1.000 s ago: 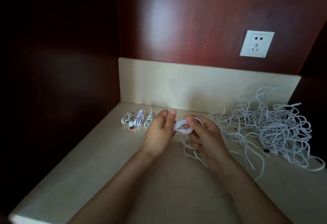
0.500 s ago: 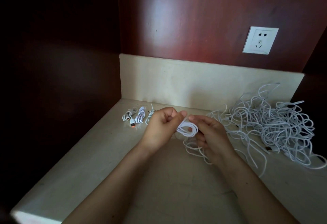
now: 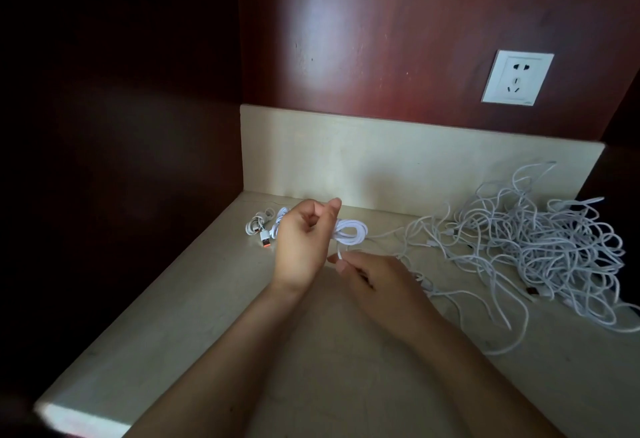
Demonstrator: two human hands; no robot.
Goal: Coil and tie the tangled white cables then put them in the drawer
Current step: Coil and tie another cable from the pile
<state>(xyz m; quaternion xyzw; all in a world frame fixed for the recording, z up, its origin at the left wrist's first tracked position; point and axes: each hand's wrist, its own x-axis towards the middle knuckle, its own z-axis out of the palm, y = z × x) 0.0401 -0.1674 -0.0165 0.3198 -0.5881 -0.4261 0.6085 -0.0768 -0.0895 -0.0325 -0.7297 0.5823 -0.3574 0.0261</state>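
Note:
My left hand (image 3: 304,243) grips a small coil of white cable (image 3: 351,232) above the beige counter. Just below it, my right hand (image 3: 377,278) pinches the loose end of that same cable, which runs up to the coil. A big tangle of white cables (image 3: 540,247) lies on the counter to the right, with strands trailing toward my right hand. Tied cable bundles (image 3: 263,226), one with an orange-tipped plug, lie at the back left, partly hidden behind my left hand. No drawer is in view.
The beige counter (image 3: 194,326) has a low backsplash (image 3: 381,157) behind and dark wood walls at the left and back. A white wall socket (image 3: 517,78) sits up at the right. The counter's front edge is at the lower left.
My left hand has kept the coil and turned it sideways. My right hand has left the coil, dropped below it and now pinches the cable's free end.

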